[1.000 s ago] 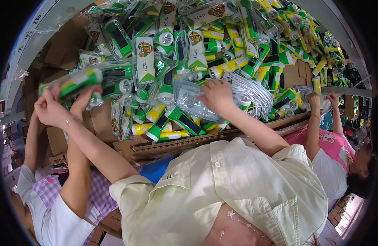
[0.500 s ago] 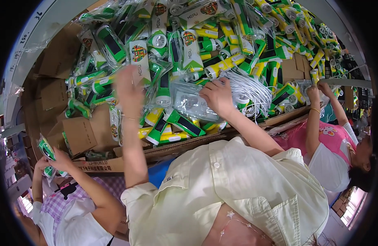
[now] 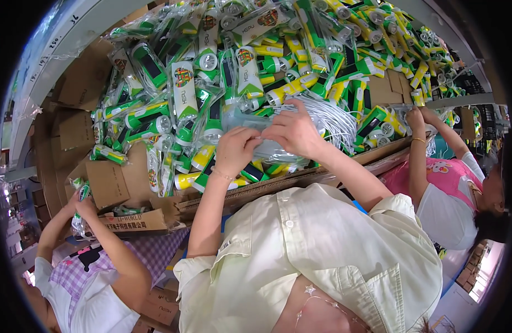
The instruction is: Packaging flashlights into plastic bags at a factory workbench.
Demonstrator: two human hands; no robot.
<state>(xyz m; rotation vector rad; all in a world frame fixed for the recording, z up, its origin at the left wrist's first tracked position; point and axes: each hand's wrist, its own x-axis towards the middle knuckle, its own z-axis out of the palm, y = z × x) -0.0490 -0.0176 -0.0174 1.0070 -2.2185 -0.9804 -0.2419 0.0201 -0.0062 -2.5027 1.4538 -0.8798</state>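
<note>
Over the near middle of the heap, my left hand (image 3: 236,151) and my right hand (image 3: 296,131) are side by side, their fingertips almost touching. Both are closed in a pinch on a clear plastic bag (image 3: 242,119) that lies over the flashlights. Just right of my right hand is a bundle of thin white cables (image 3: 340,123). A green and white flashlight in a printed clear bag (image 3: 183,94) lies beyond my left hand. My fingers partly hide the bag's edge.
Green and yellow flashlights (image 3: 292,89) fill a large cardboard box, whose near edge (image 3: 250,191) runs before me. Cardboard flaps (image 3: 107,183) stand at left. A co-worker's hands (image 3: 85,204) hold a bagged flashlight at left; another co-worker's hands (image 3: 419,117) work at right.
My left hand has come from the bagged flashlights at left to the middle, beside my right hand, and now pinches the clear bag. The left co-worker's hands have moved right.
</note>
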